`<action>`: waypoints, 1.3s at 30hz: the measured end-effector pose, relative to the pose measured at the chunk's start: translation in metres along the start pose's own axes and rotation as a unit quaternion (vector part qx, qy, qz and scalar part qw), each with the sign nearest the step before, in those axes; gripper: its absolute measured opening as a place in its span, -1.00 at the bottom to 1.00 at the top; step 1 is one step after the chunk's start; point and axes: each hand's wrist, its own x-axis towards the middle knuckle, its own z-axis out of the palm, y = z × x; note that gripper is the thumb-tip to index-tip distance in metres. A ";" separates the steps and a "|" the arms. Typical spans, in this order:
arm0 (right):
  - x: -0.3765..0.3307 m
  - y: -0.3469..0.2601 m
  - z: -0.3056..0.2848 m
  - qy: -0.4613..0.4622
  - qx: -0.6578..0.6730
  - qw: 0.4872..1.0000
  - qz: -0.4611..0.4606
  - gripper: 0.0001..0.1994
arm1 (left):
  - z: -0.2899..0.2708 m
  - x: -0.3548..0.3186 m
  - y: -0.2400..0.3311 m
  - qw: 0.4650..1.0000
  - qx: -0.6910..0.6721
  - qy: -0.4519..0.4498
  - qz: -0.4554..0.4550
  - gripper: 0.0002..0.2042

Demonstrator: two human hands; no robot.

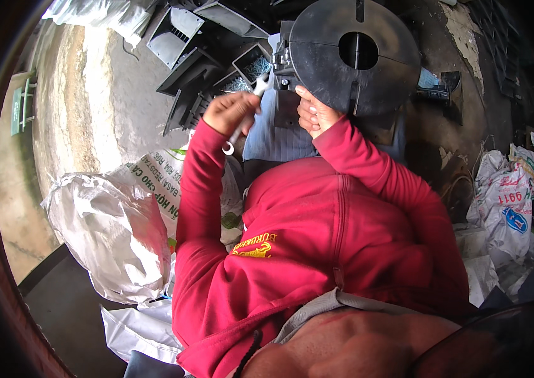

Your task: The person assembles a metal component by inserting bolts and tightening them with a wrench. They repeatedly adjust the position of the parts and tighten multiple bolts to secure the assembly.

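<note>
My left hand (234, 113) is closed around a silver combination wrench (236, 134). The wrench's open jaw sticks out above the fingers and its ring end hangs below. A large black round plate (317, 63), with a round hole in its middle and narrow slots, stands in front of me. At its left edge sits a dark bracket (284, 66) with small bolts. My right hand (318, 113) is by the plate's lower left edge, its fingers curled and the thumb side near the bracket. What those fingers grip, if anything, is hidden.
Two small black bins hold screws (258, 68) beyond my left hand. Black plastic parts (191, 68) are piled at the far left. A white sack (106, 230) lies at my left, and more printed sacks (507, 201) lie at my right. Blue-grey cloth (277, 135) is under the bracket.
</note>
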 end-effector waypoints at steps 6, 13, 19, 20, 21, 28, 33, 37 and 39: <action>-0.001 -0.002 0.000 -0.001 -0.031 1.000 0.006 -0.77 | 0.053 0.003 -0.031 0.997 -0.066 0.022 -0.027 -0.73; -0.020 -0.006 0.012 0.002 -0.106 0.994 -0.002 -0.62 | 0.077 0.026 -0.040 0.972 -0.233 0.029 0.015 -0.73; -0.001 -0.005 0.002 -0.011 -0.006 1.000 0.016 -0.76 | 0.044 0.023 -0.026 0.992 -0.080 0.095 0.024 -0.77; -0.004 -0.004 0.008 0.027 0.011 0.999 0.015 -0.80 | 0.023 0.020 -0.019 0.998 -0.046 0.038 0.002 -0.76; -0.004 -0.003 0.007 0.018 0.009 1.000 0.011 -0.80 | 0.008 0.018 -0.010 1.000 -0.011 -0.019 -0.020 -0.76; -0.006 -0.003 0.012 0.020 -0.040 0.999 0.008 -0.70 | 0.053 0.002 -0.024 0.997 -0.050 0.060 -0.007 -0.74; -0.017 -0.010 0.021 0.092 -0.120 0.988 0.030 -0.57 | 0.076 0.024 -0.060 0.986 -0.116 0.097 0.069 -0.73; -0.018 -0.008 0.017 0.031 -0.121 0.992 0.012 -0.58 | 0.071 0.029 -0.042 0.983 -0.170 0.060 0.041 -0.73; -0.016 -0.009 0.019 0.047 -0.098 0.994 0.018 -0.71 | 0.066 0.026 -0.034 0.988 -0.137 0.069 0.020 -0.73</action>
